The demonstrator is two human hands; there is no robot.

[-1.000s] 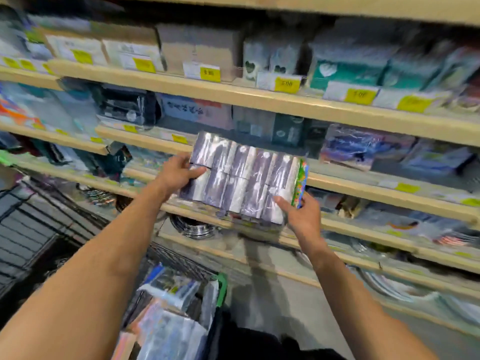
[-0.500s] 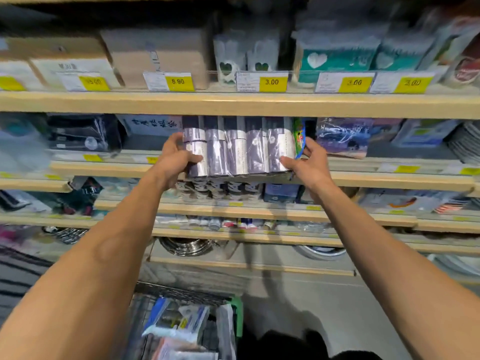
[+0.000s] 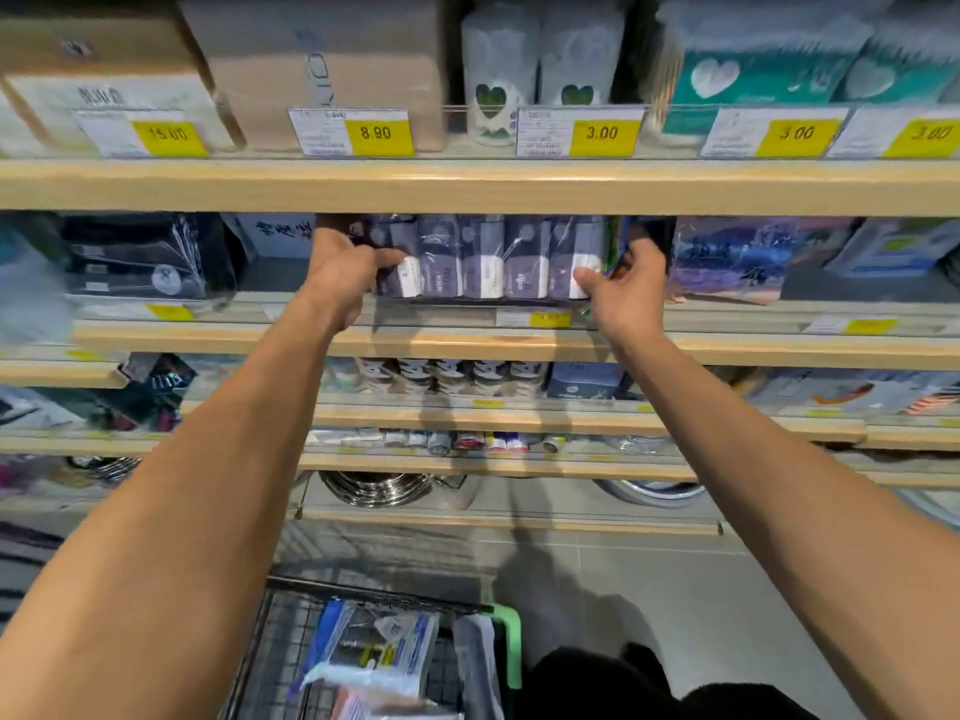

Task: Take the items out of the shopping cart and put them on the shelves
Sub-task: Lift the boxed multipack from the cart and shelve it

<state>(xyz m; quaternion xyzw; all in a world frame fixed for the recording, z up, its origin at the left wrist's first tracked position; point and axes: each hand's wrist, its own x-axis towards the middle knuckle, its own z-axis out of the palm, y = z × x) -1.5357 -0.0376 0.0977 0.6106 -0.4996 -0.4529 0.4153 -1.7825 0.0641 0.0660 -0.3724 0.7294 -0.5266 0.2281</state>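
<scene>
A shrink-wrapped multipack of dark purple and white tissue packets [image 3: 483,259] stands upright on the second wooden shelf [image 3: 467,345], under the top shelf board. My left hand [image 3: 345,270] grips its left end and my right hand [image 3: 626,283] grips its right end, thumbs on the front face. Below, the wire shopping cart [image 3: 291,646] with a green handle holds several plastic-wrapped items [image 3: 374,652].
Wrapped goods stand on either side of the multipack: dark packs [image 3: 140,257] to the left, a purple printed pack [image 3: 732,257] to the right. Price tags [image 3: 376,132] line the top shelf edge. Lower shelves hold small packets and steel bowls [image 3: 379,488]. Grey floor lies beside the cart.
Both hands lifted the multipack from chest height up and forward, turned it upright and pushed it into the second shelf. My view swung to face the shelves squarely.
</scene>
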